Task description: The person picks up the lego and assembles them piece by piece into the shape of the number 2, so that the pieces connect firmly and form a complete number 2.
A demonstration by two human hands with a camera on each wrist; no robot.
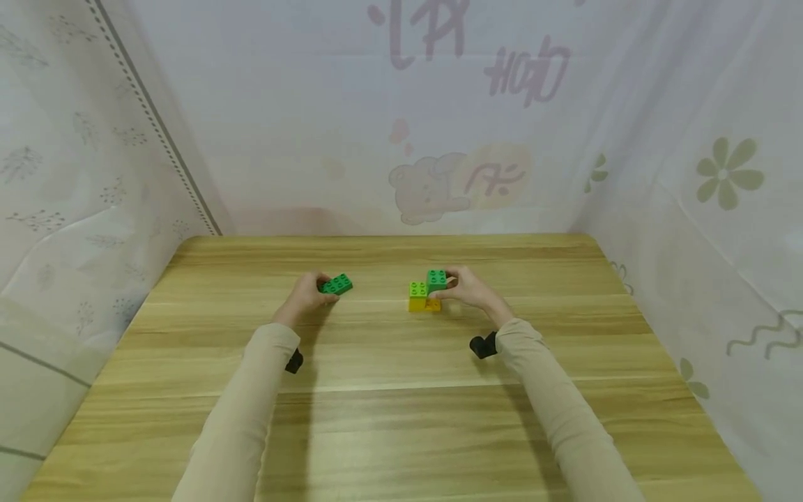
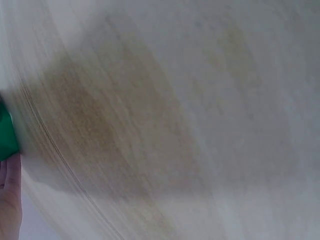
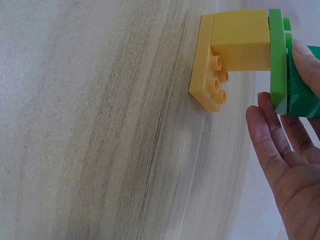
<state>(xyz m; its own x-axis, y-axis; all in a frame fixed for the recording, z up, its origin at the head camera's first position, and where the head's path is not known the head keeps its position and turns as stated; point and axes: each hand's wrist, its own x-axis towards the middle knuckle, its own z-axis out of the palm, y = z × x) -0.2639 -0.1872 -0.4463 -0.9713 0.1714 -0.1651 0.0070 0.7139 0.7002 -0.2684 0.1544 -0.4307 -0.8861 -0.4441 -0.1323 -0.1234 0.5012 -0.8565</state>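
Observation:
On the right of the tabletop's middle stands a small stack of toy building blocks. A flat yellow plate (image 3: 200, 75) is at its base, with a yellow block (image 3: 240, 40) on one half. Over that lies a light green plate (image 3: 278, 70), whose other half overhangs the base. My right hand (image 1: 464, 286) pinches a dark green block (image 1: 437, 277) at the overhanging half; whether it is fully seated, I cannot tell. To the left, my left hand (image 1: 307, 294) grips a longer green brick (image 1: 339, 284), studs up, just a sliver of it showing in the left wrist view.
The wooden table (image 1: 376, 432) reaches back to a printed curtain (image 1: 301, 125), which also hangs at both sides. Black wrist devices (image 1: 483, 345) sit under both forearms, close to the tabletop.

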